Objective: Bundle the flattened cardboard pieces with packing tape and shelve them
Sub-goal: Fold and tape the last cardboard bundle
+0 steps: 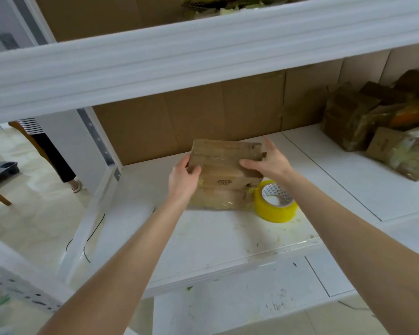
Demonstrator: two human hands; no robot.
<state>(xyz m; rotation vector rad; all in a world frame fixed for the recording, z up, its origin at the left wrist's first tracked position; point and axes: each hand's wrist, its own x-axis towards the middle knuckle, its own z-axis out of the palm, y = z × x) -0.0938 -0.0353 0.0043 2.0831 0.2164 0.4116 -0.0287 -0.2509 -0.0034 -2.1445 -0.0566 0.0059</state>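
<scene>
Shelf (pixel 203 238) white, scuffed, cardboard back panel (pixel 155 124), tape roll (pixel 273 211) beside bundle (pixel 223 153)

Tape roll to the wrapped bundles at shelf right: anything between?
Head view: only bare white shelf, crossed by one dark panel seam, between the tape roll and the wrapped bundles.

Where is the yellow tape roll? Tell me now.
Head view: the yellow tape roll lies flat on the white shelf board, right of centre, beside the lower right corner of the cardboard bundle and just below the right hand.

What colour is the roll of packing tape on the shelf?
Yellow, with a white printed core; the roll of packing tape shows in the head view.
</scene>
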